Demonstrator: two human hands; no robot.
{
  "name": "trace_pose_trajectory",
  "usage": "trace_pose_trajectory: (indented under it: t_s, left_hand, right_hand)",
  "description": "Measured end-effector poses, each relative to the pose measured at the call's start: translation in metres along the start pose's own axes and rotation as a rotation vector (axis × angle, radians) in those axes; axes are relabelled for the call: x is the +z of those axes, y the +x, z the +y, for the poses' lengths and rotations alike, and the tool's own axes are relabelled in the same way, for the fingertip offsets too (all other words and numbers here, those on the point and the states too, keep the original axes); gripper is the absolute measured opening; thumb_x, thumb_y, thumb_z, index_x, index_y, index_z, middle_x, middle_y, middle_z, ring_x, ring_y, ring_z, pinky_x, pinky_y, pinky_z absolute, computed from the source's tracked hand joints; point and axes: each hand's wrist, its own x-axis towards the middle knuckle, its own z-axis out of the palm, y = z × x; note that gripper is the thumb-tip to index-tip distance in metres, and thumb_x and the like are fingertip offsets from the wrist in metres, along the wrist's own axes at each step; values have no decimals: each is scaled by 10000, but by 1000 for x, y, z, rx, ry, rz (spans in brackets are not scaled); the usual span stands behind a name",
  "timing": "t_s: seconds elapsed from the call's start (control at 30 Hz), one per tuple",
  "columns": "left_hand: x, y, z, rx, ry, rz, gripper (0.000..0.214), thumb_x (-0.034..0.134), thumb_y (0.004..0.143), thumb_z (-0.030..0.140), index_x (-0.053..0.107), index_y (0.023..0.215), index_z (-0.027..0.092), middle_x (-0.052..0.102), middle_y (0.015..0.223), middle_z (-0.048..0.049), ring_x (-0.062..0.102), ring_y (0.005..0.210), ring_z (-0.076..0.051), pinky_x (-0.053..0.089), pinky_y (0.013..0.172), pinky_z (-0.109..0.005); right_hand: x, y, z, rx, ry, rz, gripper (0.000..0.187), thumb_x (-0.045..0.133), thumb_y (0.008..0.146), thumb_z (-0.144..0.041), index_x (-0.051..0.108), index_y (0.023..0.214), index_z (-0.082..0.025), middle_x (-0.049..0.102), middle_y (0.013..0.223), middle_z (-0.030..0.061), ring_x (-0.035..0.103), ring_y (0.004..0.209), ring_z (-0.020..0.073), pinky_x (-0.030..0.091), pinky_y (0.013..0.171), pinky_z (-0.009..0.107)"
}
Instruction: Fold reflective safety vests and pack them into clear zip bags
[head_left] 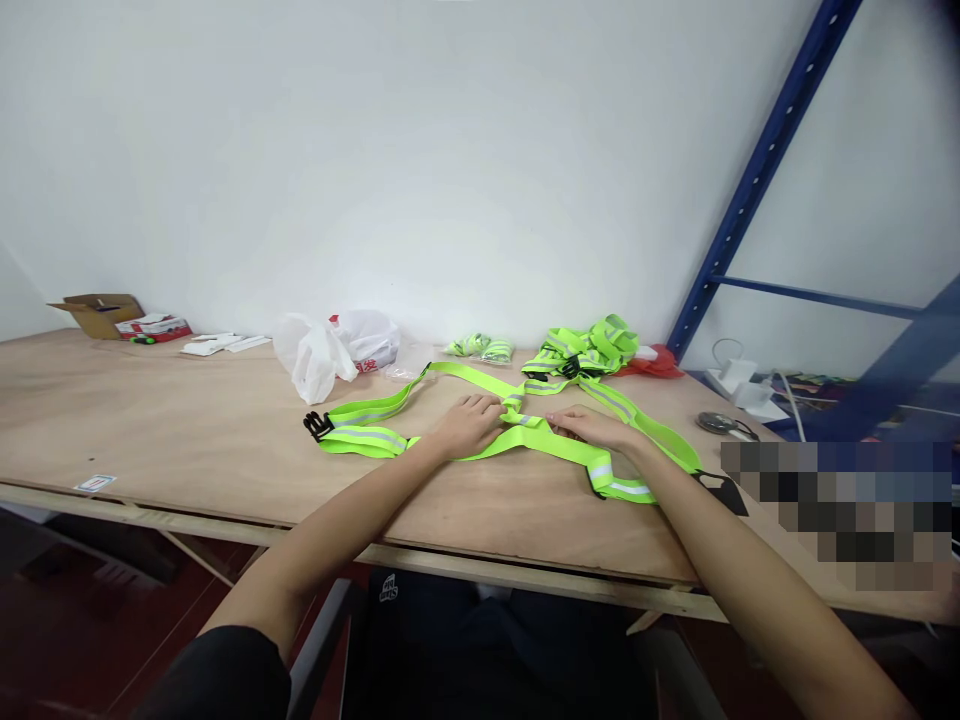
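A neon-green reflective strap harness [375, 432] lies spread in an X shape on the plywood table [187, 430]. My left hand [469, 425] rests on the crossing of the straps with fingers curled over the webbing. My right hand [596, 428] pinches the strap just right of the crossing. Black buckles sit at the strap ends on the left [317, 425] and on the right [724, 490].
A pile of more green harnesses [589, 350] lies behind, next to a red item [656, 362]. A white plastic bag [337, 350], a cardboard box [101, 312] and papers [217, 343] stand along the wall. A blue rack [757, 180] and chargers [739, 385] are at the right.
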Motion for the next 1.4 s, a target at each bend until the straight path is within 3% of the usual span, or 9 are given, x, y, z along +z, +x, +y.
trace_pose_trajectory:
  t_s: [0.13,0.33,0.47,0.6,0.73,0.9,1.07,1.4]
  left_hand:
    - [-1,3,12,113,120,99,261,385,1036,293,600,1137,188,639,1156,-119,562,1089,-253,401,939,-385]
    - [2,3,20,189,165,8,245,409,1039,334,604,1002,190,662,968,-81,595,908,-205,377,810,-346]
    - [4,2,20,191,141,-17,212,441,1029,342,593,1045,195,691,989,-72,613,921,-206,376,807,-349]
    - [3,2,21,198,87,-50,245,469,1020,405,584,1091,201,706,1025,-77,628,938,-220,388,826,-359]
    - [3,3,20,187,9,-101,385,521,973,565,582,1089,203,706,1005,-82,640,951,-242,407,836,-362]
    - [5,3,18,161,-44,-126,355,528,970,549,581,1082,217,701,1001,-70,651,945,-237,425,844,-354]
    - [6,4,18,130,-61,-144,305,531,969,512,584,1039,219,703,974,-63,657,926,-241,435,812,-348]
    - [6,5,19,85,-136,-123,369,571,941,485,574,1187,211,697,949,-57,656,823,-230,449,727,-322]
  right_hand:
    - [10,10,4,-44,6,62,625,487,749,-822,409,625,-214,355,606,-44,268,566,106,211,531,270]
    - [17,17,4,-68,132,46,599,578,728,-778,460,597,-205,389,566,-43,299,545,102,214,529,274]
    - [16,17,6,-69,244,-1,590,644,709,-754,530,613,-183,449,570,-29,332,543,99,224,525,274]
    - [13,16,8,-67,246,-85,575,697,710,-715,670,848,-157,451,584,-52,342,539,93,226,519,257]
    - [14,15,5,-72,225,-146,629,681,745,-715,687,1020,-149,460,614,-57,371,551,91,257,524,247]
    - [17,14,1,-73,212,-190,583,715,727,-698,657,939,-158,452,644,-60,383,542,78,280,505,236]
    - [19,14,2,-60,265,-152,550,764,695,-658,608,913,-178,451,677,-68,377,532,63,301,492,218]
    - [18,12,1,-66,314,-87,502,773,694,-608,573,892,-193,451,676,-76,363,517,64,258,473,221]
